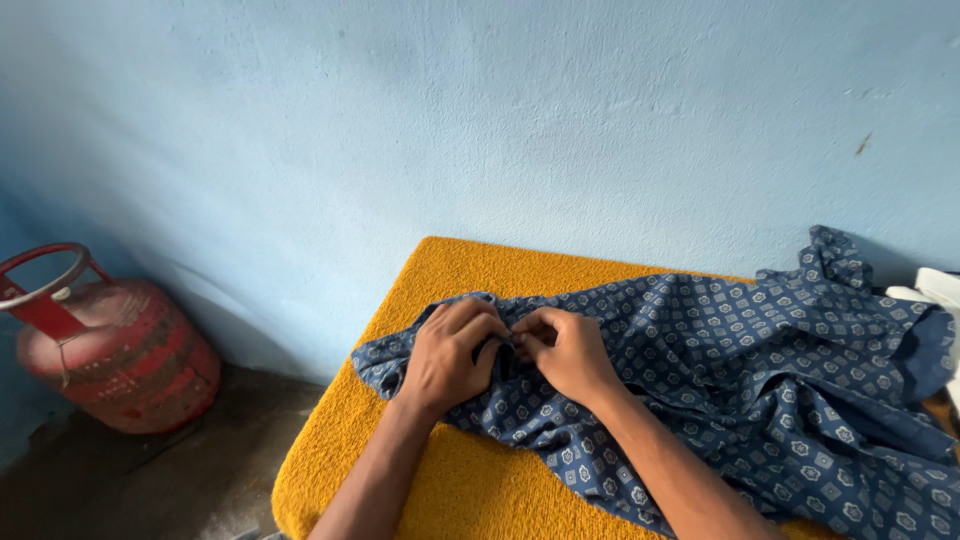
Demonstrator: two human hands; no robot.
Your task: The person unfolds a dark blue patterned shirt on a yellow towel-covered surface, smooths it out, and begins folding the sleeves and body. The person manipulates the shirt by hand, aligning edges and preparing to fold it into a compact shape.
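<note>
A dark blue shirt (760, 370) with a small pale square print lies crumpled across a surface covered in a mustard-yellow towel cloth (450, 270). My left hand (450, 352) and my right hand (570, 350) rest side by side on the shirt's left end. The fingertips of both meet and pinch the fabric between them. Both forearms reach in from the bottom edge. What the fingers hold underneath is hidden by the knuckles.
A red gas cylinder (110, 345) with a ring handle stands on the dark floor at the left. A pale blue wall (500, 120) rises right behind the yellow surface. Something white (940, 290) pokes in at the right edge.
</note>
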